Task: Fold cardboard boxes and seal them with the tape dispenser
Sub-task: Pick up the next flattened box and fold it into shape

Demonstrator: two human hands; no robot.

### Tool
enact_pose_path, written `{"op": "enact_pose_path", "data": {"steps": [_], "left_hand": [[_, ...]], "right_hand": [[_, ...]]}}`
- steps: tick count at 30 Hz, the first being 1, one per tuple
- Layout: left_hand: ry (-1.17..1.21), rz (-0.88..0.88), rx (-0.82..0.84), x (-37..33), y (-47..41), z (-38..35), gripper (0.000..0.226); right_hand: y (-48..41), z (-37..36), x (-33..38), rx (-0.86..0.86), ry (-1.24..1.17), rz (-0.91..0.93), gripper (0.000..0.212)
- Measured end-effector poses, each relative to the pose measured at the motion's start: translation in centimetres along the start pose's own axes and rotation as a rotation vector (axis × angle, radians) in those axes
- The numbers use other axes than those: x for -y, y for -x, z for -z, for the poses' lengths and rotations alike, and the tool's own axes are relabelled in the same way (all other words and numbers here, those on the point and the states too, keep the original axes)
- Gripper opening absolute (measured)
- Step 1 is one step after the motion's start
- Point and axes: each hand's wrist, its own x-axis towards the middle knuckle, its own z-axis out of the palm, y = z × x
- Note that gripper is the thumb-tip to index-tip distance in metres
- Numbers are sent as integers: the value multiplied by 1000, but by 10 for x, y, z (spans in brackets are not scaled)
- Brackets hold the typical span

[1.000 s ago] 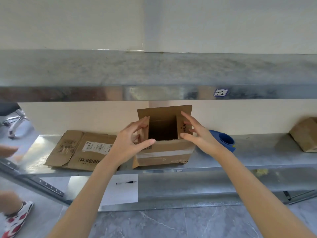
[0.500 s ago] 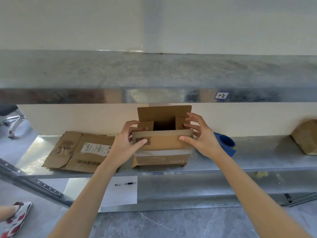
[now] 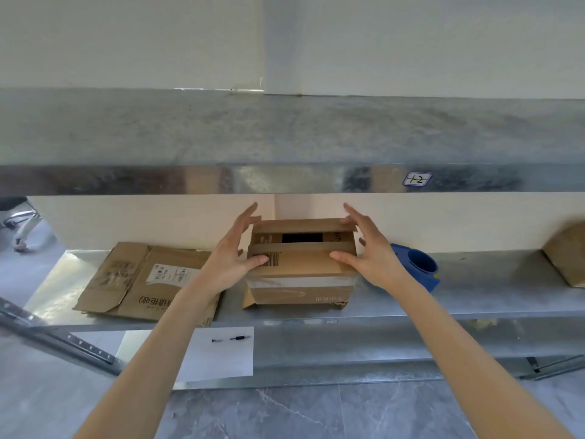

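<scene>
Between the two hands the cardboard box (image 3: 300, 280) stands on the metal shelf (image 3: 474, 299), its top almost closed. The near flap (image 3: 300, 258) and the far flap (image 3: 300, 224) lean toward each other, with a dark gap left between them. The left hand (image 3: 229, 255) and the right hand (image 3: 368, 253) are both open, fingers straight and spread. Each thumb presses on the near flap while the fingertips reach up to the ends of the far flap, and neither hand grips anything.

The blue tape dispenser (image 3: 418, 267) sits on the shelf just beyond the right hand, partly hidden by that wrist. A flattened carton (image 3: 145, 280) lies outside the left hand, passing under its forearm.

The main risk is springback. The flaps look held down only by finger pressure, so if the right hand leaves to fetch the dispenser, they will likely lift and the seam will reopen unless the left hand shifts to cover both. Uneven pressing could also push one flap under the other, leaving a crooked seam that tape would bridge badly. The box's lower corner on the left-hand side looks splayed, so a hard push downward might buckle it
</scene>
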Motion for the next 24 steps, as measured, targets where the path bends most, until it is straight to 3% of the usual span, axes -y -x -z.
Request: {"op": "enact_pose_path", "data": {"steps": [2, 4, 8, 11, 17, 24], "left_hand": [[-14, -27, -7, 6, -1, 0, 80], [-40, -48, -36, 10, -2, -1, 65], [-106, -85, -20, 22, -2, 1, 44], [-119, -61, 6, 36, -2, 4, 41], [-42, 2, -9, 58, 5, 15, 40], [-138, 17, 7, 58, -1, -8, 50]], "right_hand": [[1, -3, -5, 1, 17, 22, 56], [4, -5, -8, 12, 2, 11, 47], [9, -6, -4, 148, -39, -70, 76], [4, -12, 3, 211, -30, -91, 89], [-5, -33, 7, 245, -4, -90, 85], [6, -30, -23, 265, 13, -160, 85]]}}
